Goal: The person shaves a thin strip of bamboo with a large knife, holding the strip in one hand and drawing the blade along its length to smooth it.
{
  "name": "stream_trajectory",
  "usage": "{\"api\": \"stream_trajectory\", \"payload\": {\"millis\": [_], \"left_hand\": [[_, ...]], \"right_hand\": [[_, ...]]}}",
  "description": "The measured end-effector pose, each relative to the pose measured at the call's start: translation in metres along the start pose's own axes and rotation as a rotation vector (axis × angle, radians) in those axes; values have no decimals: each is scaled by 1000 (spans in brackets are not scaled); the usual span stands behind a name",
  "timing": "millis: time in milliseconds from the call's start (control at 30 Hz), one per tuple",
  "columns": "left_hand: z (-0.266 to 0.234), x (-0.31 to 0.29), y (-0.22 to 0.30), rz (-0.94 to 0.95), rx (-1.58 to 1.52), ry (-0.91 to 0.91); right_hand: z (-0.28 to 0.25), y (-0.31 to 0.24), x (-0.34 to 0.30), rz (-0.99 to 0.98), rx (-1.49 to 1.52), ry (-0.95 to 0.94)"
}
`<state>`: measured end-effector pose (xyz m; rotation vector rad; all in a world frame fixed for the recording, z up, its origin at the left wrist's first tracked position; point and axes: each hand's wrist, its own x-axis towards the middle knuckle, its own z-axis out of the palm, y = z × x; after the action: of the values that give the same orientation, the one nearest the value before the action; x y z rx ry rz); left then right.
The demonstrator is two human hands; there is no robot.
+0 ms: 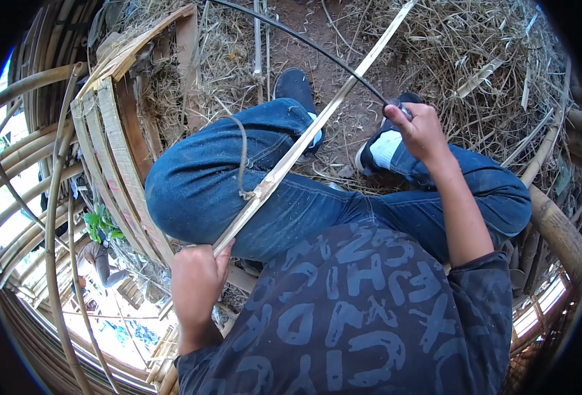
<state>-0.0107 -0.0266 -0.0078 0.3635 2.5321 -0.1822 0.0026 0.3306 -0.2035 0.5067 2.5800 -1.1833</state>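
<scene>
My left hand (197, 280) is closed around the near end of a long, pale split bamboo strip (304, 140). The strip slants up across my left thigh, away to the right. A thin, curled brown shoot (242, 148) stands off the strip near a rough node. My right hand (417, 126) grips the dark handle of a long, curved knife (291, 30), whose blade looks narrow and dark from here. Its blade reaches up and left and crosses the strip in the picture; whether they touch, I cannot tell.
My legs in blue jeans (218, 171) are bent and spread around the work. A wooden slatted crate (123, 151) stands at left, beside bamboo poles (55, 217). Dry shavings (465, 59) cover the ground. A thick bamboo pole (554, 220) lies at right. Another person (100, 263) is beyond the poles.
</scene>
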Motion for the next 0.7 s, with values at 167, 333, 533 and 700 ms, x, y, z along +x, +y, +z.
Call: {"api": "stream_trajectory", "payload": {"millis": [167, 333, 533, 700], "left_hand": [[2, 1, -8, -42, -175, -68], [9, -3, -15, -90, -176, -30], [5, 6, -16, -103, -319, -94], [9, 4, -17, -128, -344, -90]], "right_hand": [[11, -53, -15, -7, 310, 7], [29, -56, -14, -237, 103, 25], [25, 1, 2, -191, -18, 136], [27, -55, -15, -114, 185, 41]]}}
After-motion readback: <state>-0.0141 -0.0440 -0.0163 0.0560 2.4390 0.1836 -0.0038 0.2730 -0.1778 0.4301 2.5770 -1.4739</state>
